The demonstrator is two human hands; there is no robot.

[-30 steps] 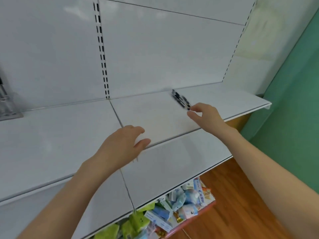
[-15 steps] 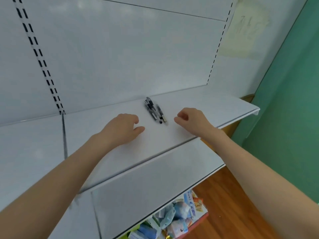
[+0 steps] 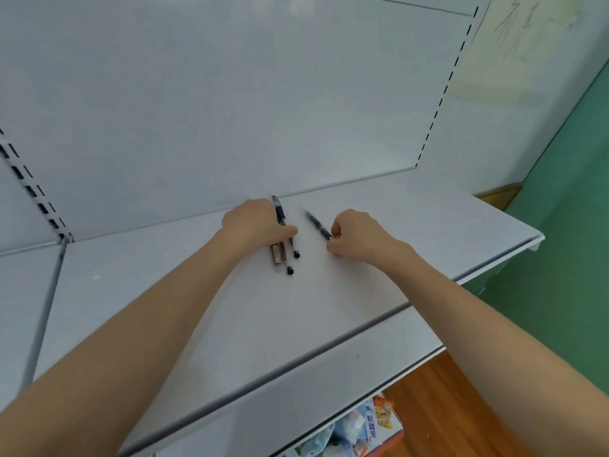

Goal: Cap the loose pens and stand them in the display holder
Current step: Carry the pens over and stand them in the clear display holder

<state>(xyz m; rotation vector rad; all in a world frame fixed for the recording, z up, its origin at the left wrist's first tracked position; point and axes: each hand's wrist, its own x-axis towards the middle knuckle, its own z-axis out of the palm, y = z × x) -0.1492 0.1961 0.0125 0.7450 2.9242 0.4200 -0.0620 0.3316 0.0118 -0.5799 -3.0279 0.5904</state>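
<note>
The left hand (image 3: pixel 253 225) clasps a bundle of slim black-and-clear plastic pens (image 3: pixel 280 212) lying on the smooth white metal shelf (image 3: pixel 329 308). Just beside it, the right hand (image 3: pixel 357 235) pinches one thin dark pen (image 3: pixel 316 223), blurred.

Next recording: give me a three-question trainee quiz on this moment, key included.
1. True or false: the right hand pinches a single pen.
2. Where are the other pens? A) on the white shelf, under the left hand B) on the floor C) in a drawer
3. How many hands touch pens?
Key: 1 true; 2 A; 3 two.
</note>
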